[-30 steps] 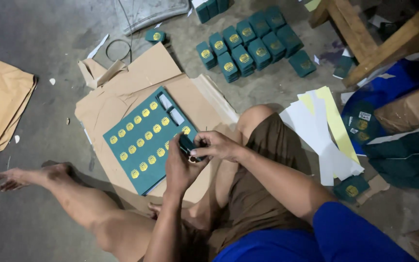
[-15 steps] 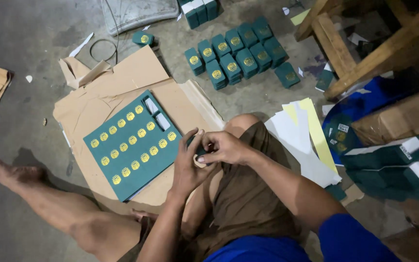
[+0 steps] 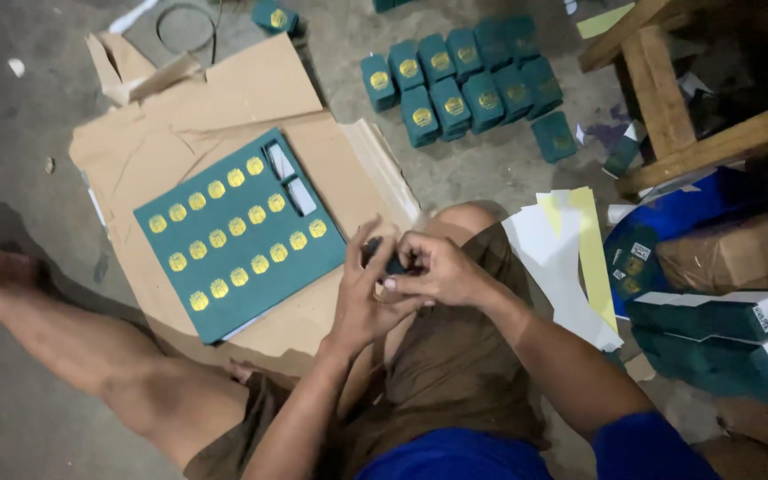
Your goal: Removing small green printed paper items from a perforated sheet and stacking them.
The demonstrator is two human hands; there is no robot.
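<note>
My left hand (image 3: 364, 298) and my right hand (image 3: 433, 267) meet in front of my knee, both closed around a small dark green box (image 3: 392, 263) that is mostly hidden by the fingers. Just left of my hands lies a green printed sheet (image 3: 240, 233) with rows of gold round emblems and two cut-out gaps near its top. It rests on flattened brown cardboard (image 3: 224, 98) spread on the concrete floor.
Several folded green boxes (image 3: 464, 80) with gold emblems stand in a cluster at the top. A wooden frame (image 3: 668, 98) is at the upper right. White and yellow paper sheets (image 3: 571, 258) and stacked green sheets (image 3: 713, 333) lie to the right. My bare leg (image 3: 73, 338) stretches left.
The view has shifted, so the sheet and boxes sit lower and further right in frame. My hands stay together on the small box, fingers working around it.
</note>
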